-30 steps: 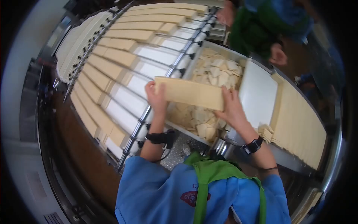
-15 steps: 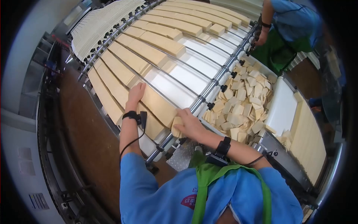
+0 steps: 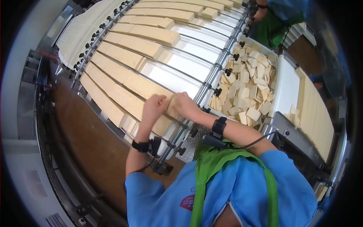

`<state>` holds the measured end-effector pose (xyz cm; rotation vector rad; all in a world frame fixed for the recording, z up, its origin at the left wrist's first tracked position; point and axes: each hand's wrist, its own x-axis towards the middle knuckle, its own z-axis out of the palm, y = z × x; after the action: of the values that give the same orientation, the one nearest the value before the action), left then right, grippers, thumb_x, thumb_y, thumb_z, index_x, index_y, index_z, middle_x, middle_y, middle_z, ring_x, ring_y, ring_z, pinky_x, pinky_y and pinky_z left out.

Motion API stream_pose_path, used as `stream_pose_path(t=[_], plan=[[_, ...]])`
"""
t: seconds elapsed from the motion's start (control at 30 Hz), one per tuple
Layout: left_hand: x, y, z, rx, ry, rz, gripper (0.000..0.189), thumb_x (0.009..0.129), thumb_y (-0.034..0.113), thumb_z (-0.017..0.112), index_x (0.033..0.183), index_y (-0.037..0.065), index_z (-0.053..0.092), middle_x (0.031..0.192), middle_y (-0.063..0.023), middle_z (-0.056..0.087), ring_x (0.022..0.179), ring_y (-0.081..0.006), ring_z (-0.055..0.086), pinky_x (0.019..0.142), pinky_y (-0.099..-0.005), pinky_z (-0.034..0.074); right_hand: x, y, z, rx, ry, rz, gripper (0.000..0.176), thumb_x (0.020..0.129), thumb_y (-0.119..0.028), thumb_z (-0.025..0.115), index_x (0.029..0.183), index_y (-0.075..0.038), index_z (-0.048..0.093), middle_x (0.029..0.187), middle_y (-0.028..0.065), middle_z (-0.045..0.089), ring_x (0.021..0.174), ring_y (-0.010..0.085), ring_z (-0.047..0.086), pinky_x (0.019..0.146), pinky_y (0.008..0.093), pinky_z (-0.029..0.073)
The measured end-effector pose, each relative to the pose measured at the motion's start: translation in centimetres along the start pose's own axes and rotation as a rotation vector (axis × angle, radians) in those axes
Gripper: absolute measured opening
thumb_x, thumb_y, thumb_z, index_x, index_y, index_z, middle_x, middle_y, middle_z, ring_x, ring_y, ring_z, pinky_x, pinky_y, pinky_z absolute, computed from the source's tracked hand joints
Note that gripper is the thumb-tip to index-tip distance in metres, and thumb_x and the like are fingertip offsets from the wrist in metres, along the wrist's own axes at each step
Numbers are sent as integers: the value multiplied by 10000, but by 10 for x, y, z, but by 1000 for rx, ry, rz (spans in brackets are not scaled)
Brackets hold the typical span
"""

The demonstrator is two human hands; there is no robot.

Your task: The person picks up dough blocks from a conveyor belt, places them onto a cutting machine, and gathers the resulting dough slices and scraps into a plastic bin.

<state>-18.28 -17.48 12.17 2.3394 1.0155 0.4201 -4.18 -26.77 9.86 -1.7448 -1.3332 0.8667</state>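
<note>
Long pale-yellow flat slab (image 3: 128, 85) lying in a lane of the white conveyor belt (image 3: 181, 70), near end just beside the metal rail with black knobs (image 3: 216, 77). Clasped at that end between left hand (image 3: 154, 108) and right hand (image 3: 184, 106), fingers of both curled and pressed onto it. Across the rail, a heap of broken pale-yellow squares (image 3: 245, 87); well apart at the far end, a co-worker in blue top and green apron (image 3: 274, 22).

We log: brown floor (image 3: 94, 151) beside the line; pale wall (image 3: 17, 94) at left; white conveyor belt (image 3: 181, 72) under metal rails (image 3: 211, 79); second white belt (image 3: 287, 89) at right; bright, even light.
</note>
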Motion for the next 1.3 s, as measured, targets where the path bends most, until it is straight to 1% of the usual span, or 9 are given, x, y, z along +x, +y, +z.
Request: stream_pose_path(t=[0.33, 0.43, 0.73, 0.83, 0.9, 0.97, 1.03, 1.23, 1.3], plan=[[-15, 18, 17, 347, 137, 160, 186, 717, 155, 618, 872, 52, 622, 810, -84, 550, 787, -256, 548, 663, -361, 453, -11, 1, 15, 141, 96, 50, 488, 715, -15, 493, 1191, 12, 386, 1120, 247, 400, 1021, 417, 450, 875, 393, 398], [-15, 20, 16, 394, 95, 158, 215, 696, 129, 626, 896, 52, 612, 851, -84, 542, 846, -259, 524, 690, -355, 442, -10, 12, 27, 136, 221, -69, 465, 701, 27, 468, 1153, -21, 372, 1063, 251, 396, 882, 457, 500, 778, 459, 433], [1, 16, 19, 507, 208, 448, 161, 603, 59, 609, 740, 51, 523, 820, -107, 490, 791, -288, 487, 633, -390, 410, -13, -1, 21, 216, 157, 51, 469, 729, -41, 489, 1187, 5, 396, 1110, 250, 416, 1001, 427, 459, 855, 411, 411], [-5, 10, 17, 392, 158, 367, 219, 630, 73, 644, 819, 21, 546, 879, -157, 523, 861, -330, 495, 739, -398, 417, -12, 5, 28, 206, 217, 10, 455, 754, -130, 534, 1173, -16, 400, 1067, 251, 439, 962, 433, 469, 817, 448, 411], [-5, -13, 18, 182, 346, 381, 268, 645, 100, 655, 869, 9, 540, 821, -150, 519, 799, -320, 496, 725, -380, 420, -7, 8, 34, 254, 251, -36, 438, 737, -126, 545, 1141, -23, 410, 1069, 238, 431, 940, 415, 475, 796, 437, 412], [-7, 5, 4, -131, 497, 37, 243, 723, 83, 640, 919, 1, 522, 834, -61, 504, 787, -185, 476, 717, -302, 416, 8, 12, 49, 227, 362, -68, 436, 721, -99, 547, 1131, -41, 409, 1065, 209, 421, 933, 397, 478, 807, 425, 402], [-6, 40, -18, -321, 590, -66, 160, 796, 64, 589, 923, -4, 518, 879, -48, 527, 774, -136, 486, 674, -250, 434, 12, -2, 41, 295, 344, -77, 413, 727, 23, 438, 1138, -11, 416, 1063, 232, 416, 918, 413, 494, 794, 453, 407], [14, 123, -28, -605, 608, 120, 189, 834, 72, 557, 976, -31, 490, 919, -99, 555, 829, -155, 526, 739, -271, 445, -11, 7, -5, 336, 276, -104, 406, 674, 49, 456, 1076, -4, 453, 1071, 186, 432, 937, 388, 491, 758, 437, 418], [25, 145, -13, -690, 561, 186, 192, 843, 92, 553, 985, -27, 504, 941, -99, 553, 841, -157, 525, 758, -279, 439, -28, 23, -45, 341, 496, -252, 402, 670, 48, 467, 1070, 3, 464, 1074, 171, 440, 949, 370, 485, 779, 407, 416]])
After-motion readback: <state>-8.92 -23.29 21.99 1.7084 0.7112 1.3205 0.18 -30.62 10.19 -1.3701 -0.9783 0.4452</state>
